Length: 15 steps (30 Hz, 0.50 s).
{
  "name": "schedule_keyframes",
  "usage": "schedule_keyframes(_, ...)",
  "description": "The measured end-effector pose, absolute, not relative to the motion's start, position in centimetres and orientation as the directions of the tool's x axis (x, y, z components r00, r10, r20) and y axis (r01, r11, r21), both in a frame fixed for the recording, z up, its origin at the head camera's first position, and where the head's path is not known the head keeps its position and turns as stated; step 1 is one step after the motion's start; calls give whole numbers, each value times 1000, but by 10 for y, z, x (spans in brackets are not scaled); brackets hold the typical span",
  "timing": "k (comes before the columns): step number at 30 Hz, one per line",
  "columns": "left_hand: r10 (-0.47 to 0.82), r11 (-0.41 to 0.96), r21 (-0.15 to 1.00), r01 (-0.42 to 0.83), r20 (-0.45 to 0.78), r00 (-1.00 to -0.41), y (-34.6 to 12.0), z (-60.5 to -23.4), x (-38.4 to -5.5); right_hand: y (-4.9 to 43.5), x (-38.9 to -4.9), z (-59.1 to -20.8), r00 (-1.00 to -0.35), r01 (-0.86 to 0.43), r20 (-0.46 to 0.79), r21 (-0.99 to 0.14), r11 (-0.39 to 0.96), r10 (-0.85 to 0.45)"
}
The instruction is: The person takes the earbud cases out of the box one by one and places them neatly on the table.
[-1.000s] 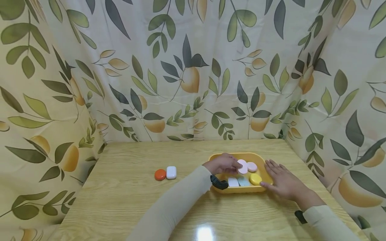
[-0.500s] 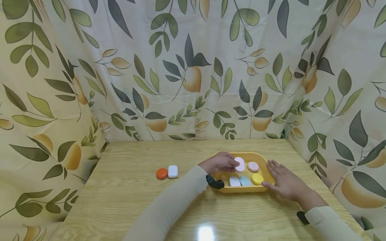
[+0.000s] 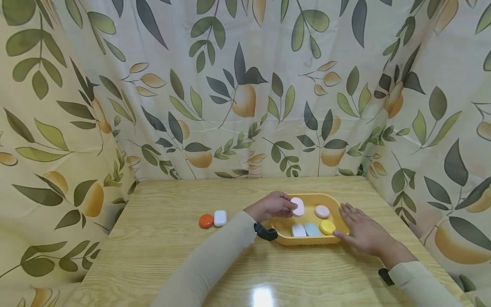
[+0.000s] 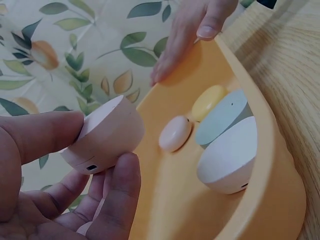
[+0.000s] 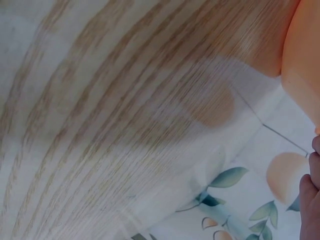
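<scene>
My left hand (image 3: 271, 205) pinches a pale pink earbud case (image 4: 107, 132) between thumb and fingers, above the left part of a yellow-orange tray (image 3: 307, 241). A small dark port slot shows on its lower side. Spread over the tray's right rim, my right hand (image 3: 362, 232) has its fingers straight. Inside the tray lie a small pink round case (image 4: 175, 133), a yellow round case (image 3: 327, 227), a light blue-green case (image 4: 223, 120) and a white case (image 4: 230, 160). The right wrist view catches only a strip of tray (image 5: 306, 55) and some fingers.
Left of the tray, an orange-red round case (image 3: 206, 221) sits beside a white case (image 3: 220, 218) on the wooden table (image 3: 153, 256). A leaf-and-fruit patterned curtain (image 3: 245, 128) borders the table at the back and both sides.
My left hand has moved left within the tray, carrying the pink earbud case away from the small pink one. The right hand keeps its place on the rim.
</scene>
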<state>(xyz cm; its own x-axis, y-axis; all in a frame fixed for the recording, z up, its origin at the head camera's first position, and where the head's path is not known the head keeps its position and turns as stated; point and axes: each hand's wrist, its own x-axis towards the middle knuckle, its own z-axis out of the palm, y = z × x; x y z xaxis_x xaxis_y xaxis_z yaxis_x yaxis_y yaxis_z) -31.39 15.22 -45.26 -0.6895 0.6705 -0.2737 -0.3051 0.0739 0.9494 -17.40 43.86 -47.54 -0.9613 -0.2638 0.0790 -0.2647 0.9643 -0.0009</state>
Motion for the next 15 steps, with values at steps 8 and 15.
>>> schedule_keyframes(8,666,69,951,-302,-270,-696,145,-452,-314,440,-174,-476,-961,-265,77,-10,964,-264)
schedule_keyframes(15,663,46,952,-302,-255,-704,141,-453,-314,437,-173,-474,-963,-260,78,-28,965,-257)
